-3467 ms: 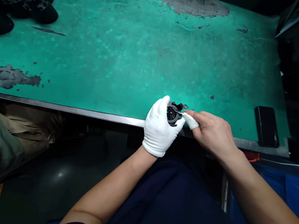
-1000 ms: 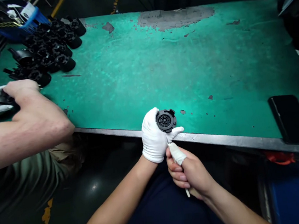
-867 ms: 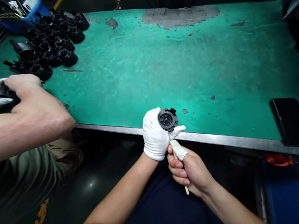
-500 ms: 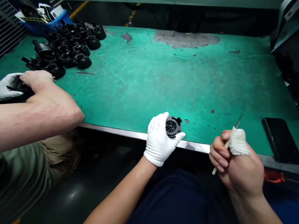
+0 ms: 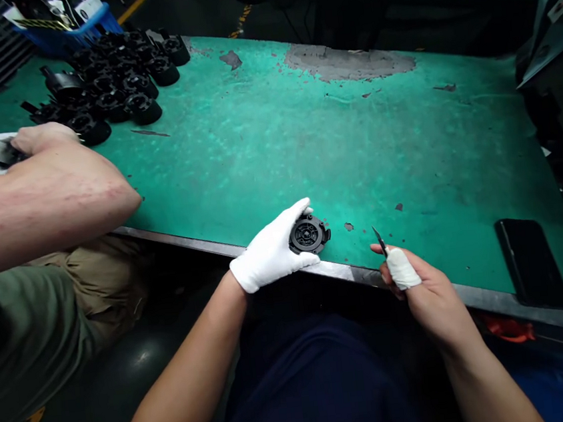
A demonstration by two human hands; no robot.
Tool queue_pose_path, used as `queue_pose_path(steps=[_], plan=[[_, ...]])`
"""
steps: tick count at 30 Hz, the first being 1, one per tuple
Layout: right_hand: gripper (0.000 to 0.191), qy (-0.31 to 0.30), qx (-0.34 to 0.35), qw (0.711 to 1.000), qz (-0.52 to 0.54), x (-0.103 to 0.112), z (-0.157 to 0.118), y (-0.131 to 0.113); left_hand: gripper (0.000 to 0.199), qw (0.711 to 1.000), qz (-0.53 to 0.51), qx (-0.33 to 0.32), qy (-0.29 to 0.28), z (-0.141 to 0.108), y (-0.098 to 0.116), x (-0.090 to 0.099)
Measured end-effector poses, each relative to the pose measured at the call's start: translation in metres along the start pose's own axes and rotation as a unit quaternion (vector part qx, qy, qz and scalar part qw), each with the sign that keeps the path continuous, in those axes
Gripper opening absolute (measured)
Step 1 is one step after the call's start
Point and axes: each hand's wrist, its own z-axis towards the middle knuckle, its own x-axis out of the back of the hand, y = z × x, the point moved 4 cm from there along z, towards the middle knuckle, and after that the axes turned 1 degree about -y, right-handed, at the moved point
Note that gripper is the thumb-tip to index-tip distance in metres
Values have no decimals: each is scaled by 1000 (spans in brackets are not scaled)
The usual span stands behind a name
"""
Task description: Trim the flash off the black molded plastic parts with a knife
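My left hand (image 5: 278,248), in a white glove, grips a round black plastic part (image 5: 308,234) at the front edge of the green table. The part's ribbed face is turned up, with fingers behind it and the thumb at the near side. To the right, my right hand (image 5: 413,274) is bare except for white tape round the thumb. It pinches a thin knife (image 5: 380,239), whose blade points up and to the left. A gap of table separates the blade from the black part.
Many black parts (image 5: 112,88) are piled at the back left of the table (image 5: 254,146), before a blue basket (image 5: 66,35). A co-worker's forearm (image 5: 49,205) reaches in from the left. A black phone (image 5: 532,264) lies at the right front.
My left hand has turned and moved slightly left with the black part. My right hand has moved left, and the knife now tilts the other way, nearer the part.
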Motion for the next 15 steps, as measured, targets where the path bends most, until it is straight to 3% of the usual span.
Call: queue_pose_path(steps=[6, 11, 13, 15], plan=[[40, 5, 7, 999, -52, 2, 15, 1, 105, 999, 19, -4, -34, 2, 2, 8], [38, -28, 59, 987, -147, 4, 26, 1, 88, 994, 10, -11, -105, 4, -2, 26], [38, -44, 93, 973, -206, 5, 30, -4, 77, 997, -34, -18, -73, 2, -6, 36], [38, -55, 126, 955, -263, 2, 34, -11, 74, 995, -96, -17, 10, -3, -9, 41]])
